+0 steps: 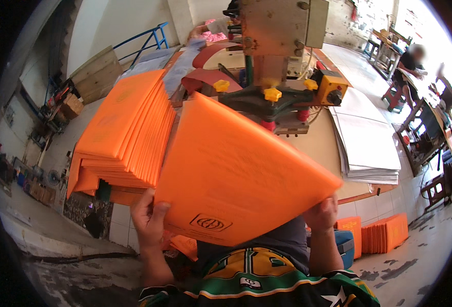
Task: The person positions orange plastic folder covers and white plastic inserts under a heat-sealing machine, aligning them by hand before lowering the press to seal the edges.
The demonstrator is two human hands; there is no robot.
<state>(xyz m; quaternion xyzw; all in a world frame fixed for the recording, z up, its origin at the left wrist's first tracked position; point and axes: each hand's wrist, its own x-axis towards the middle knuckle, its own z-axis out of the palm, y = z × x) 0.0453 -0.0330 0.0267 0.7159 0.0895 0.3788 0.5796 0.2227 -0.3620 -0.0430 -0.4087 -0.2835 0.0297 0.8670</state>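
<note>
A workshop with a white wall (128, 20) and a tiled floor (379, 207) is seen around a pale counter (320, 146). Far to the left of the fingers, a cardboard box (71, 106) is placed among clutter; its contents cannot be made out. Ahead and to the left of the left fingers, a tall pile of orange folders (123, 123) is stacked. By the left hand (149, 220), the near left edge of an orange folder (241, 169) is pinched, thumb on the upper face. The folder is held tilted between both hands, its longest visible edge slanted from the far corner down toward the right fingers. Beyond it, ahead of the fingers, a press (277, 30) with yellow knobs (272, 94) is mounted. The right corner is gripped by the right hand (322, 214), its fingertips partly hidden. White sheets (367, 138) are piled ahead and to the right of those fingers. Below them, a blue container (345, 248) is seen, contents hidden; farther right, a row of orange folders (384, 234) is stood on the floor.
</note>
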